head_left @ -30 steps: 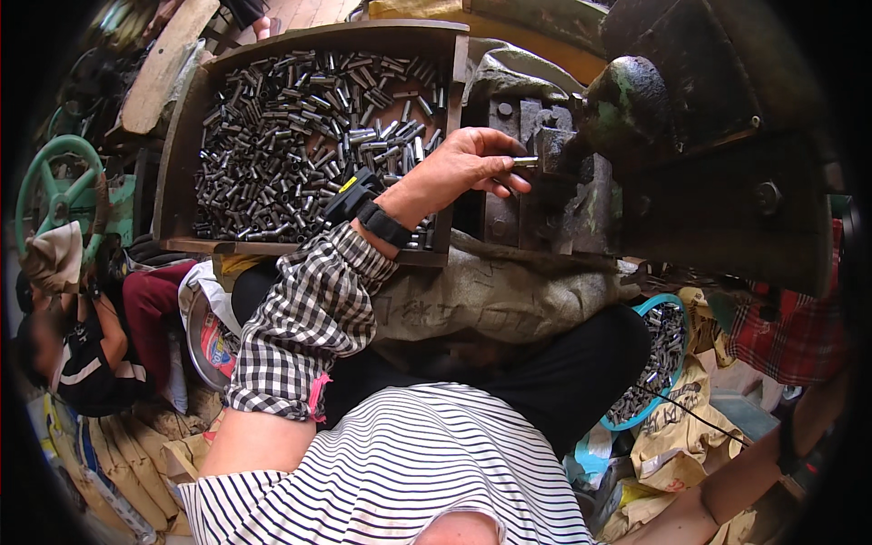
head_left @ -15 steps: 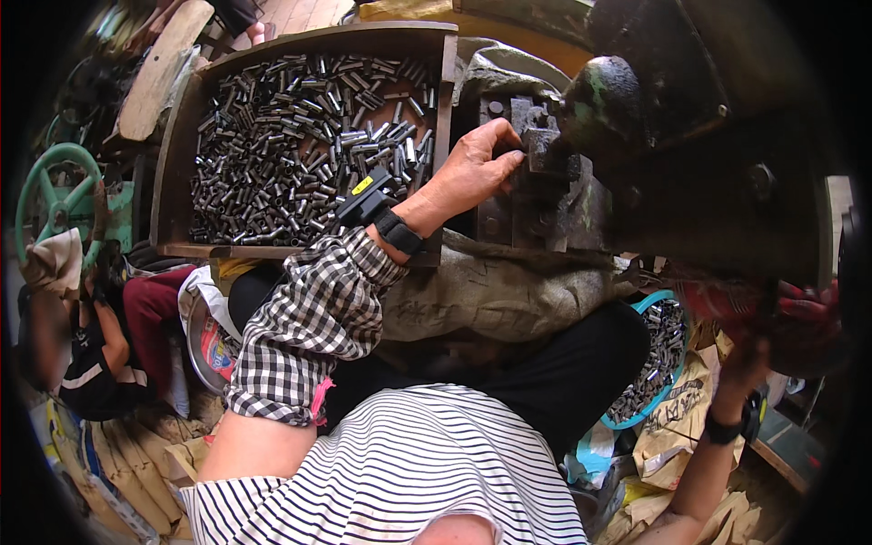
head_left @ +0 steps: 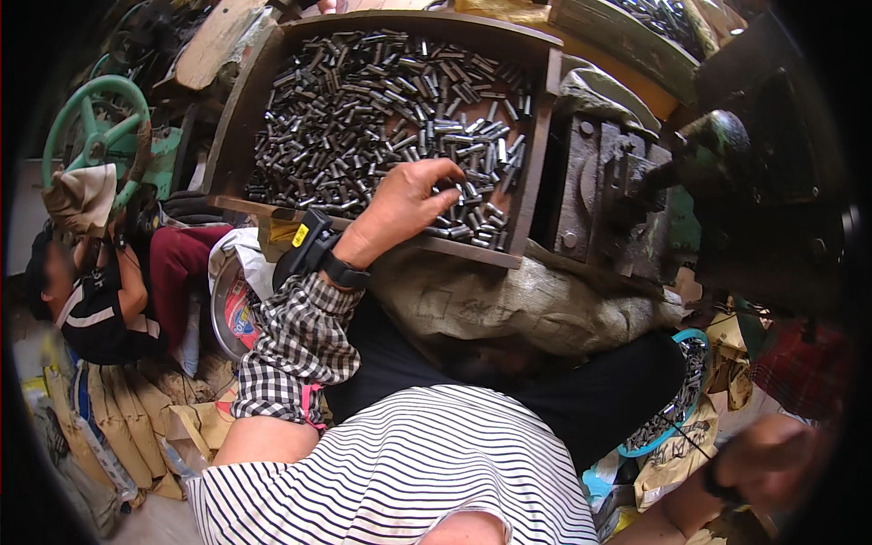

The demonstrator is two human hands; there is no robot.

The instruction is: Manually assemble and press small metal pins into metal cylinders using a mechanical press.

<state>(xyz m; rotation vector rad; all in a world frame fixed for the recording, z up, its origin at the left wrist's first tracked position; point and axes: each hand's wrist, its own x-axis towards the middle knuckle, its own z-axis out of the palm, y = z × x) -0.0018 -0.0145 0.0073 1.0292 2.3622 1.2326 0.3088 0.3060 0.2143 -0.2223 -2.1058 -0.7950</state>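
My left hand [head_left: 416, 198] is over the near right part of a wooden tray [head_left: 536, 173] heaped with short metal tubes [head_left: 327, 136]. Its thumb and forefinger are apart and bent down toward the tubes; no tube shows in them, though the other fingertips are partly hidden. At the lower right, my right hand [head_left: 772, 459] is smeared by motion beside a red plaid cloth [head_left: 799, 368], so its fingers cannot be read. Right of the tray stands a dark, oily machine with a metal fixture [head_left: 627, 195].
A blue-rimmed basin [head_left: 688, 400] of metal tubes stands low on the right, next to paper sacks [head_left: 677, 463]. Grey-green sacking [head_left: 518, 304] hangs below the tray and fixture. On the left are a green handwheel [head_left: 95, 136] and another person [head_left: 113, 291].
My left hand has left the machine fixture and come over the tubes in the tray. My right hand has moved lower. The whole view has shifted, with the tray and machine now further right.
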